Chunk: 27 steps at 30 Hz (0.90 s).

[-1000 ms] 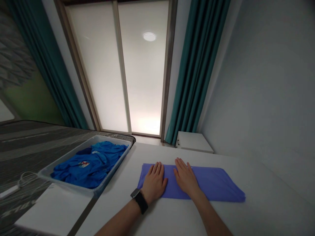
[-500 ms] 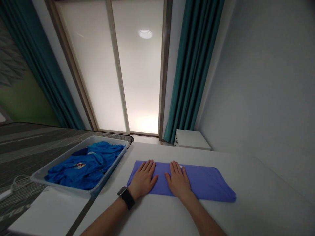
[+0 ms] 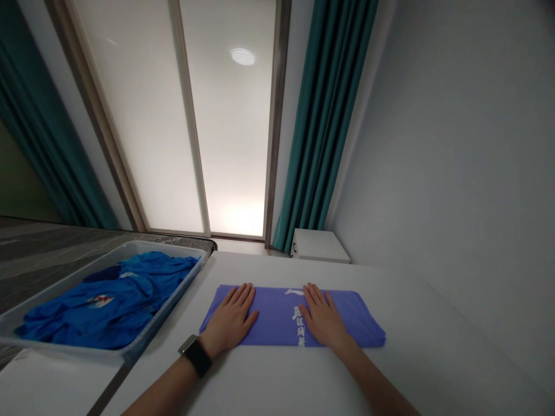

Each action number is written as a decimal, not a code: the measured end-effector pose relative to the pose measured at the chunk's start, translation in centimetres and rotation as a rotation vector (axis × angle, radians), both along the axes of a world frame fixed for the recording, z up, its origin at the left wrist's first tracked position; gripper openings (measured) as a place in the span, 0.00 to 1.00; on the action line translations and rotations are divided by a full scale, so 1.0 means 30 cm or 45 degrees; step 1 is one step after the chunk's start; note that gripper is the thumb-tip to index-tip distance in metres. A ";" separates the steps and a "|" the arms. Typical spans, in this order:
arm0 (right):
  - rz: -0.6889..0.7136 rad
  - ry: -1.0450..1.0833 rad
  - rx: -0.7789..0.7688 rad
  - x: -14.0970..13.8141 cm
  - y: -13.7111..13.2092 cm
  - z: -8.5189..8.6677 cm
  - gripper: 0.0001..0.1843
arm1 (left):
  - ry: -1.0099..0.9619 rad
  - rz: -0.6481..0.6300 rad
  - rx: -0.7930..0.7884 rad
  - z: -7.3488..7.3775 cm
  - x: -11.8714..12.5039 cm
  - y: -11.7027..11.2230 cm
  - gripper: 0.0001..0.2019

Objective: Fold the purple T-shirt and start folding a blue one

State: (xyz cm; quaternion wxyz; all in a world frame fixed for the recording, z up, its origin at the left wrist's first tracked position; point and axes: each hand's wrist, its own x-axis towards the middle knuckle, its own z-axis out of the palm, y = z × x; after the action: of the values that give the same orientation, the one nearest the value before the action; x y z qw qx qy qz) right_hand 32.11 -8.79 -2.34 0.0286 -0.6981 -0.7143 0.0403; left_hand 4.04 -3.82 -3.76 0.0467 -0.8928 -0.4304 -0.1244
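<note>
Purple cloth: it is lying on the white bench [image 3: 269,381], a folded garment by the look of it [image 3: 273,323], forming a long, flat strip in front of the person.
Left hand: it is resting palm-down [image 3: 229,316] on the strip's left part, fingers stretched, gripping nothing; a dark watch [image 3: 197,353] is circling the wrist.
Right hand: it is lying flat [image 3: 323,318] right of the middle, fingers extended, also gripping nothing.
White print: it is showing [image 3: 299,332] between the hands, just beside the right one, which may be covering some of it.
Done: the long edges are running fairly straight, so the lengthwise folding seems finished.
Left over: the right end is slanting, its near corner looking slightly bunched; the strip is lying at full length, with no crosswise fold visible.
Blue clothing: it is lying crumpled and apparently unfolded [image 3: 95,312] inside the plastic tub [image 3: 161,311], beside the bench's left edge.
</note>
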 end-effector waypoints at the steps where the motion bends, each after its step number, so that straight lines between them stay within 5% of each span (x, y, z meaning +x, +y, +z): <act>1: -0.027 -0.011 -0.003 0.028 -0.004 -0.001 0.35 | 0.002 -0.001 0.000 0.000 0.000 0.001 0.31; 9: -0.231 -0.087 -0.031 0.220 -0.050 -0.034 0.37 | 0.023 -0.028 -0.003 -0.006 -0.003 0.014 0.31; 17: -0.263 -0.099 -0.012 0.232 -0.059 -0.048 0.36 | -0.009 0.012 -0.042 0.010 0.004 0.012 0.31; 21: -0.266 -0.099 -0.002 0.232 -0.053 -0.058 0.36 | -0.018 -0.014 -0.042 0.062 0.121 -0.039 0.32; 27: -0.317 -0.100 -0.048 0.214 -0.060 -0.051 0.36 | -0.084 -0.307 -0.126 0.101 0.438 -0.123 0.30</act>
State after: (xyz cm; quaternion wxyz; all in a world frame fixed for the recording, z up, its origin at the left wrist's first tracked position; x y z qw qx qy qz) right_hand 38.54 -10.60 -3.87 -0.0079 -0.7828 -0.6218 0.0226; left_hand 17.19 -7.52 -0.72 -0.0269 -0.9348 -0.3268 -0.1368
